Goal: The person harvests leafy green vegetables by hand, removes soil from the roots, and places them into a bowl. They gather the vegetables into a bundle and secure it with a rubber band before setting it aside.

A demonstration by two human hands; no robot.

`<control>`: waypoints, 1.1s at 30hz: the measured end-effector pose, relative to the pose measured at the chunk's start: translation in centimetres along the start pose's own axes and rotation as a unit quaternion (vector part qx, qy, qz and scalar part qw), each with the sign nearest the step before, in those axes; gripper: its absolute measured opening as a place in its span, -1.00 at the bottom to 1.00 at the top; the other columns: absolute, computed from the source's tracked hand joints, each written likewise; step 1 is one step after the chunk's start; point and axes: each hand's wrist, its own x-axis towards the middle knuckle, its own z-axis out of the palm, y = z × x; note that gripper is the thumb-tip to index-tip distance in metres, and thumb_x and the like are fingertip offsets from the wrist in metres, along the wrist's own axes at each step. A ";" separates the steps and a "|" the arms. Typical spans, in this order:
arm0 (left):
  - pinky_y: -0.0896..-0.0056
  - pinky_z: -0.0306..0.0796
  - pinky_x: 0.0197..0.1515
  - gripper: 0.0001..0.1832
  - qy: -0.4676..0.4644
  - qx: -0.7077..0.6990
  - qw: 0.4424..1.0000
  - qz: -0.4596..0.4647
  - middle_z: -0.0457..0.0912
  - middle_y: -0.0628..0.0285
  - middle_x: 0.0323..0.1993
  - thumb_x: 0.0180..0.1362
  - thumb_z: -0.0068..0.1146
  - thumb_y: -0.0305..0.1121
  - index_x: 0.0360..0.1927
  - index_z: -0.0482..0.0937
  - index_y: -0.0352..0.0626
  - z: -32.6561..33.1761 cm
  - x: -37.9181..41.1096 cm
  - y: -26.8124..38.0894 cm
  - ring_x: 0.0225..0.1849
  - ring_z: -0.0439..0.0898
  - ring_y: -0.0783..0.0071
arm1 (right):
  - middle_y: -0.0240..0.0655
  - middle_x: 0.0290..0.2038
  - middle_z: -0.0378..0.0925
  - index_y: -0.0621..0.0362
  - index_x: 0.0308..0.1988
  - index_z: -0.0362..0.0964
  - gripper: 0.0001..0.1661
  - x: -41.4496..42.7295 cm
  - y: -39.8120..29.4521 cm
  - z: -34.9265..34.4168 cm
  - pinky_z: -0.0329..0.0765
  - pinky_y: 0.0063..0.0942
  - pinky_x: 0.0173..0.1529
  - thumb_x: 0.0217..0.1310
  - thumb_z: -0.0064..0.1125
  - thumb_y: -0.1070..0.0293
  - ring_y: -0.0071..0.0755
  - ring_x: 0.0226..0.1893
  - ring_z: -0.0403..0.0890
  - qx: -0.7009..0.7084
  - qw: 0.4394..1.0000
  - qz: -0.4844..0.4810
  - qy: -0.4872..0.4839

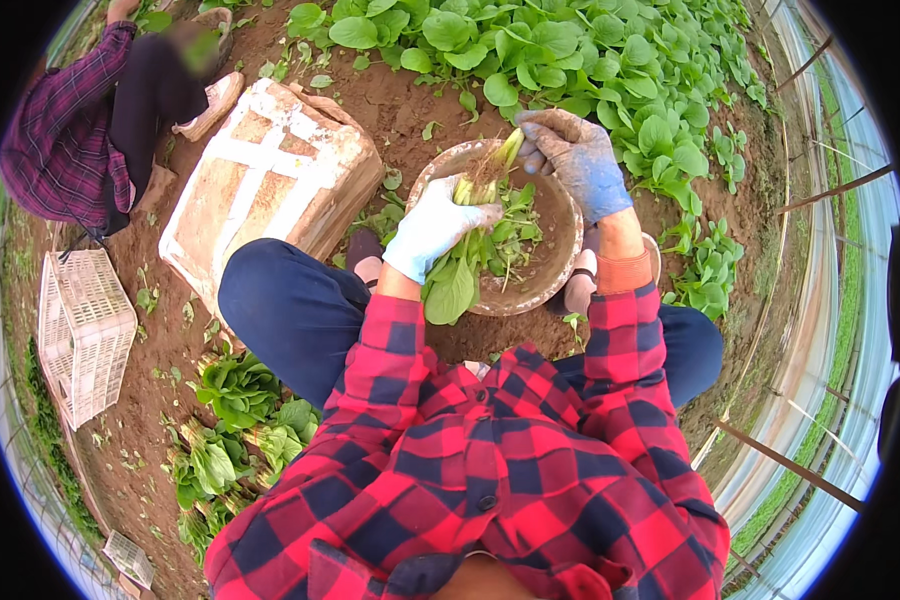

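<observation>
My left hand [431,229], in a white glove, grips a bunch of leafy greens [450,289] with the leaves hanging down and the pale stem ends up. Brown roots [486,169] show at the top of the bunch. My right hand [579,163], in a soiled blue glove, has its fingers curled at the pale stalk of a green plant [509,146] beside those roots. Both hands are above a round, mud-stained basin [551,259] between my feet. Loose green leaves [521,217] lie inside it.
A taped, dirty white box [270,161] stands left of the basin. Bundled greens [214,457] lie on the soil by my left side. A white plastic crate [90,330] is farther left, near another person [82,127]. Growing greens [570,52] fill the ground ahead.
</observation>
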 end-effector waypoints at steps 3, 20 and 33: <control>0.48 0.46 -0.19 -0.66 -0.049 -0.128 0.990 -0.026 0.65 0.26 -0.31 -0.05 0.30 -0.51 -0.14 0.57 -0.33 0.2 -0.7 1.6 -0.32 0.59 0.54 | -0.41 -0.41 0.59 0.16 -0.10 0.52 -0.79 -0.4 0.1 -0.5 0.54 -0.63 -0.46 0.29 0.03 0.43 -0.64 -0.50 0.55 -0.003 0.999 -0.030 0.022; 0.36 0.51 -0.34 -0.56 -0.083 -0.259 0.962 -0.038 0.64 0.11 -0.30 -0.12 0.28 -0.50 -0.09 0.49 -0.32 1.4 -0.6 1.7 -0.43 0.60 0.37 | -0.25 0.05 0.48 0.22 0.10 0.36 -0.51 -1.1 1.0 0.2 0.41 -0.38 0.15 0.27 0.11 0.18 -0.37 0.09 0.46 0.232 0.970 -0.061 -0.046; 0.47 0.50 -0.25 -0.75 0.094 -0.290 0.951 0.047 0.65 0.14 -0.20 0.08 0.20 -0.43 -0.14 0.55 -0.26 1.2 0.8 1.0 -0.32 0.61 0.48 | -0.42 -0.31 0.57 0.21 0.11 0.38 -0.58 -6.0 -1.7 -0.1 0.43 -0.67 -0.36 0.35 0.00 0.22 -0.68 -0.45 0.45 -0.069 0.995 0.059 0.037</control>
